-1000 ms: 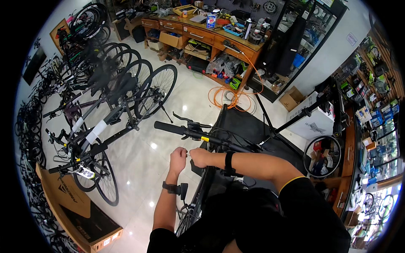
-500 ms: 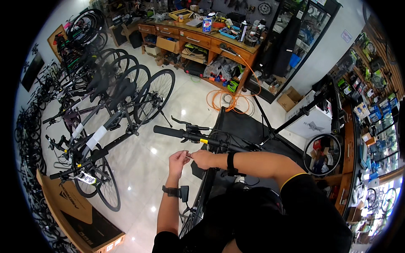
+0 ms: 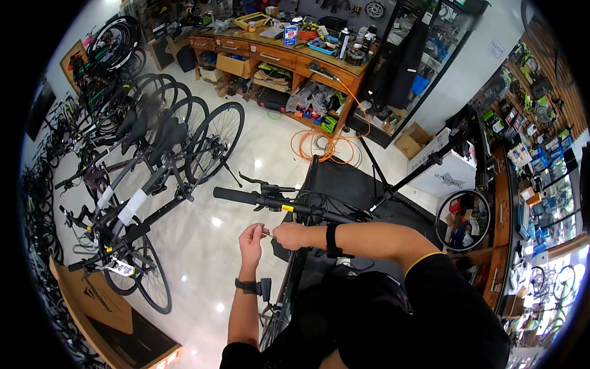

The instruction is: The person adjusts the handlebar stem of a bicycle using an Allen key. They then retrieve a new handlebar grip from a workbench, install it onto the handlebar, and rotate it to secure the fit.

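Observation:
My left hand [image 3: 250, 243] is raised below the handlebar, its thumb and fingers pinched together. Close on its right, my right hand [image 3: 291, 236] is closed, back of the hand upward. Between the two sets of fingers shows a thin, pale, metal-looking piece [image 3: 267, 233]; its kind is too small to tell, and my fingers hide both ends. Just beyond the hands runs a black bicycle handlebar [image 3: 335, 216] with a rubber grip [image 3: 233, 195], a brake lever [image 3: 258, 181] and a yellow label. Neither hand touches the bar.
Several bicycles [image 3: 166, 141] stand at the left, near an open cardboard box [image 3: 98, 295]. A wooden workbench [image 3: 276, 56] with tools and drawers lines the back. An orange hose [image 3: 326, 147] lies coiled on the floor. Stand legs [image 3: 375, 166] and a wheel [image 3: 437, 224] are at the right.
The whole scene has shifted slightly left in view. My hands are a little further apart, with more of the thin piece showing between them.

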A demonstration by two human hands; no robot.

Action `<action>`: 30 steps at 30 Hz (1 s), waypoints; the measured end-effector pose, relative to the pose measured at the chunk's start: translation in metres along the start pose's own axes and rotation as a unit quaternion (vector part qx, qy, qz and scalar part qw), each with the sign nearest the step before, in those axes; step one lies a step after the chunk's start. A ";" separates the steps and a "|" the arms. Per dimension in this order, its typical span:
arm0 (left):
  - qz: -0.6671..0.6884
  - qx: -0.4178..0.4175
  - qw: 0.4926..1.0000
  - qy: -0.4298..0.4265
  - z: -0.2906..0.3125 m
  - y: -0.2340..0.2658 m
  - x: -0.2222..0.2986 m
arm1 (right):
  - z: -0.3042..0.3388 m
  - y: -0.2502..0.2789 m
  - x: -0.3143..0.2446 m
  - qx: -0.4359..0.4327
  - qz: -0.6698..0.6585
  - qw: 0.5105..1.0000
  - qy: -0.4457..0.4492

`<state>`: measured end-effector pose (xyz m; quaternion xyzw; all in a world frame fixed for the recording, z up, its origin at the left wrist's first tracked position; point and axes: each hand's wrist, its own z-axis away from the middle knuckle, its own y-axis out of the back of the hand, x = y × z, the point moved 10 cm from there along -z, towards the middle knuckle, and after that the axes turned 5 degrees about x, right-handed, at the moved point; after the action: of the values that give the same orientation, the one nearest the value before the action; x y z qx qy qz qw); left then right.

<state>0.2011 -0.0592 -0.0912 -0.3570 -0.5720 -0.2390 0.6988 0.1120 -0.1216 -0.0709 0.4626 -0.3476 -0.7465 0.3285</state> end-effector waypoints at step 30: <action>-0.150 0.202 0.966 -0.061 0.203 -0.186 -0.004 | 0.463 0.202 0.060 0.112 -0.238 0.934 0.241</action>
<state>-0.0657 -0.0202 -0.0345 -0.1322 -0.6972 -0.1982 0.6761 -0.3002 -0.1799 0.2205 0.7319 -0.2190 -0.6248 0.1610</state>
